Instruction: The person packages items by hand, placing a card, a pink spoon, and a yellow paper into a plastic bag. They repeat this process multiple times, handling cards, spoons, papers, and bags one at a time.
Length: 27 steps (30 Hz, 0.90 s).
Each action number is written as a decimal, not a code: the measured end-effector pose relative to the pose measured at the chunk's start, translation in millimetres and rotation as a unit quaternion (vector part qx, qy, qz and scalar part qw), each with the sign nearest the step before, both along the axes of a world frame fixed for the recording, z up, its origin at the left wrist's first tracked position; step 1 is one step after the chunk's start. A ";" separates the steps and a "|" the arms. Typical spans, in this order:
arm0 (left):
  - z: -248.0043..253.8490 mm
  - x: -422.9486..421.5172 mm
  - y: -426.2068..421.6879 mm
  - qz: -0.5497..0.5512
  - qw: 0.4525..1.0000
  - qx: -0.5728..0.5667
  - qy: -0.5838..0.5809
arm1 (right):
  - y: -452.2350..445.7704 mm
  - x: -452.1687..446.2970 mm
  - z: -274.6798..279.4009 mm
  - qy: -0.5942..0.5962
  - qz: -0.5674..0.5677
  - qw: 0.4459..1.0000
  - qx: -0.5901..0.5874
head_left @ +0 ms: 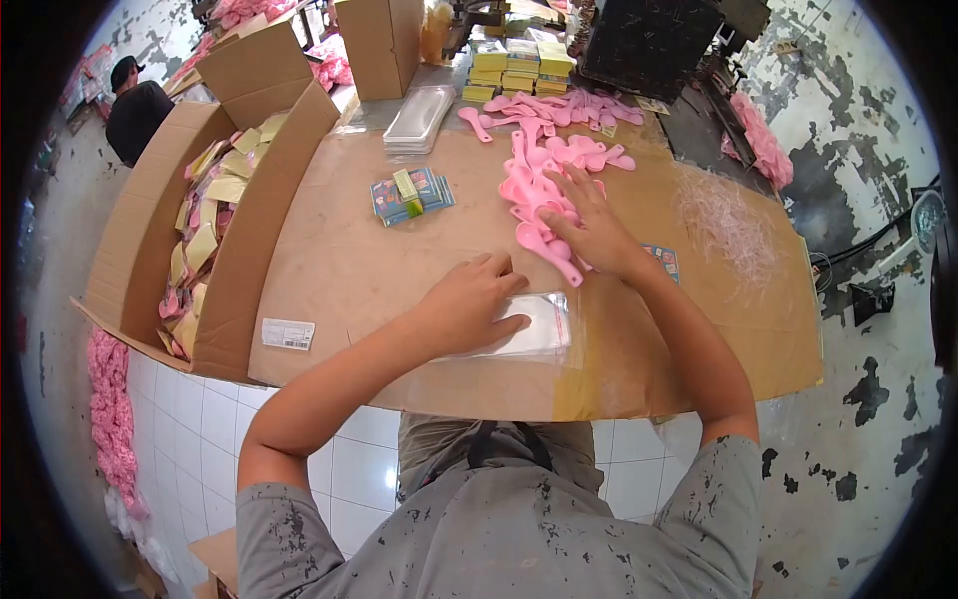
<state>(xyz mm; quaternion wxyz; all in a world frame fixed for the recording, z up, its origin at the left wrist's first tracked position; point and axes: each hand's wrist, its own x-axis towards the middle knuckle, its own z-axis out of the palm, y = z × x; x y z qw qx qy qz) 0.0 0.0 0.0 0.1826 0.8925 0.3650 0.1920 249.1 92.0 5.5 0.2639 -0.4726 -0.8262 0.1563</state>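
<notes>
My left hand (469, 304) rests on a stack of clear plastic bags (544, 324) near the front of the table, thumb apart from the curled fingers. My right hand (604, 235) lies with fingers spread over a pile of pink plastic spoons (521, 185), touching some of them. One pink spoon (544, 250) points toward me beside that hand. Partly hidden behind my right forearm is a blue printed card (663, 262). Left of the pile sits a bundle of blue cards (437, 196) with a yellow-green strip on top.
An open carton (225, 309) of packed pink and yellow pieces stands at the left. Clear trays (419, 115), yellow card stacks (519, 65) and a black machine (649, 45) are at the back. Plastic shreds (733, 225) lie right. A person (138, 115) is at far left.
</notes>
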 end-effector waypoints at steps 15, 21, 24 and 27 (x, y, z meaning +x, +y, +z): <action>1.3 -1.8 13.3 0.029 0.967 -0.180 -0.175 | -52.7 140.8 28.4 -0.002 -0.132 0.988 -0.074; -3.6 -0.8 11.6 0.009 0.981 -0.072 -0.179 | -49.5 145.5 26.4 -0.012 -0.138 0.990 0.004; -6.8 -0.1 11.8 -0.014 0.964 -0.069 -0.256 | -56.5 129.7 40.9 -0.036 -0.075 0.993 0.088; -1.9 -1.3 12.5 -0.024 0.901 -0.255 -0.351 | -80.8 89.6 62.9 0.025 -0.053 0.998 -0.037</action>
